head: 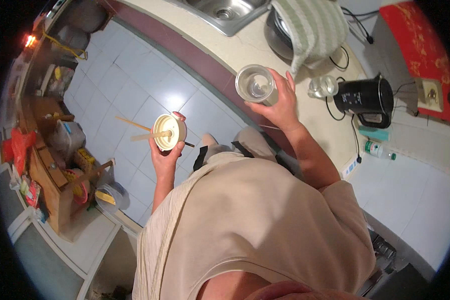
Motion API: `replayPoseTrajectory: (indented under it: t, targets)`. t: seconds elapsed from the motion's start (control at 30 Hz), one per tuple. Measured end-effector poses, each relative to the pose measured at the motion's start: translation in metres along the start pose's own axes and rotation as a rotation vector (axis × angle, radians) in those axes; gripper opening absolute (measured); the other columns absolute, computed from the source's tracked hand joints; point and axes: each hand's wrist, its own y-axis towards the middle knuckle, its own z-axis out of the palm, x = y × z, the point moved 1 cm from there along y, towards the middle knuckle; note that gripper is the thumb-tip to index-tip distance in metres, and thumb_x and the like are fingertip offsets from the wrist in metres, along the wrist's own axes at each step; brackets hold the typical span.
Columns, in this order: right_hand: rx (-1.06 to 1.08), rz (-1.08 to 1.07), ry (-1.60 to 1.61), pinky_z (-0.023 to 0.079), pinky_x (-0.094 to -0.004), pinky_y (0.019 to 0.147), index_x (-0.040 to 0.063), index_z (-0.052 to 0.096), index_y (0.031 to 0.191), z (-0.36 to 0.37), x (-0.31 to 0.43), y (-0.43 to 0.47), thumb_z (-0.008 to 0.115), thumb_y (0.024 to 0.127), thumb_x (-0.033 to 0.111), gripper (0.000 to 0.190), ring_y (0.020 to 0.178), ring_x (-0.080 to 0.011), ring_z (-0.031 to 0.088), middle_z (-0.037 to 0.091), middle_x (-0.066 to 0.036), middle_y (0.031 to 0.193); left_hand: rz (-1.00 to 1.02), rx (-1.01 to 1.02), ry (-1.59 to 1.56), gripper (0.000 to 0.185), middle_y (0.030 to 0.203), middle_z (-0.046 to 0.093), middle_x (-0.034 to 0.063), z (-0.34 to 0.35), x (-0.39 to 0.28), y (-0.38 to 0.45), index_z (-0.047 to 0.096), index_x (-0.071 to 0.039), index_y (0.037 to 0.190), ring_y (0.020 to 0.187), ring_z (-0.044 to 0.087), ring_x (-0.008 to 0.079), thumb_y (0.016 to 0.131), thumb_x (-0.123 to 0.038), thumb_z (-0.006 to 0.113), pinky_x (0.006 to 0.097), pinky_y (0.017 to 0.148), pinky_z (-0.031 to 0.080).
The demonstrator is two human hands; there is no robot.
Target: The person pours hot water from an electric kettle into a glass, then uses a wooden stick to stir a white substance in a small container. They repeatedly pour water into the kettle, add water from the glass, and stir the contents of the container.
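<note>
My left hand (pixel 164 161) grips a round cream-coloured lid (pixel 176 131), its hollow inner side facing up. From the lid's middle a pale translucent tube (pixel 146 136) sticks out to the left. A thin wooden stick (pixel 131 123), dark at its far end, passes behind the lid; how it is held is hidden. Over the edge of the countertop, my right hand (pixel 285 107) wraps around a clear, open-topped cup (pixel 240 84) from its right side. Whether the cup holds liquid, I cannot tell. The two hands are well apart.
A steel sink (pixel 210 18) and a dark pot-shaped appliance under a striped towel (pixel 311 30) line the counter (pixel 303 138). A glass (pixel 322 87), a black electric kettle (pixel 363 99) and cords stand right. A wooden cabinet (pixel 41 187) and clear bin (pixel 110 200) are left.
</note>
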Motion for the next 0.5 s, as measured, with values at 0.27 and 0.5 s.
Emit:
replayPoseTrajectory:
  t: [0.27,0.5]
  targets:
    - [0.067,-0.106,0.039,0.024,-0.0545,0.115,0.007,0.049,0.135,0.06,0.01,0.102,0.091,0.059,0.03,0.089,0.113,-0.0262,0.061,0.064,-0.011,0.12,-0.021,-0.113,-0.046,0.095,0.107,0.058,0.0069,-0.02,-0.009,0.055,0.034,-0.009,0.146,0.081,0.058,0.0134,0.071,-0.029,0.087,0.0249,0.057,0.049]
    - [0.088,-0.108,0.114,0.024,-0.0546,0.115,0.008,0.05,0.135,0.118,-0.004,0.197,0.09,0.06,0.031,0.088,0.114,-0.026,0.06,0.065,-0.011,0.119,0.021,-0.229,-0.055,0.087,0.107,0.058,0.0067,-0.022,-0.053,0.133,0.035,-0.009,0.145,0.082,0.059,0.0134,0.074,-0.023,0.084,0.0254,0.057,0.05]
